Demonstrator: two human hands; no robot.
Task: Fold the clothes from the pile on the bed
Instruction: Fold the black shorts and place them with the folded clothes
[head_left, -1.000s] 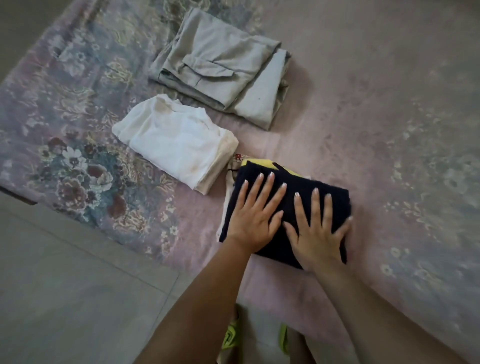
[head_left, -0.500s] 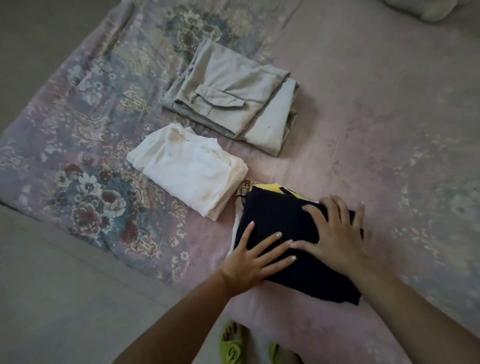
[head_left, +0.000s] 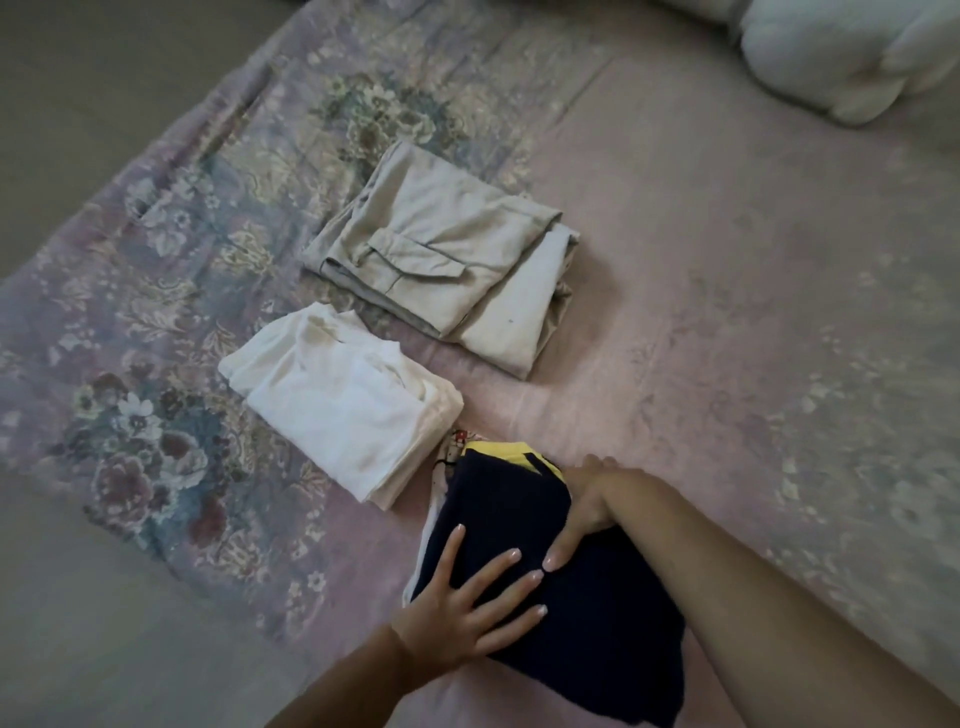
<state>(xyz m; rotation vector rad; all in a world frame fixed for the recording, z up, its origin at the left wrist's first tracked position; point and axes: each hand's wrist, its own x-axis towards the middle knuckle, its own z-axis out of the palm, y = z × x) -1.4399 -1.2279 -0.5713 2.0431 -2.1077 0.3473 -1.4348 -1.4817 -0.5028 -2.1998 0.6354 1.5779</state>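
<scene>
Left hand (head_left: 457, 618) lay flat, fingers spread, on navy garment (head_left: 571, 613) near bed (head_left: 727, 312) front edge; right hand (head_left: 587, 506) gripped its far side.

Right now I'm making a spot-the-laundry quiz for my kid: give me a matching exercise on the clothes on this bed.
Things:
1. khaki trousers
2. white garment
3. navy garment
4. pillow

Places:
A. under both hands
B. far right corner
C. folded, between the other two garments
D. folded, farthest of the garments

Pairs: 1-D, 2-C, 3-A, 4-B
</scene>
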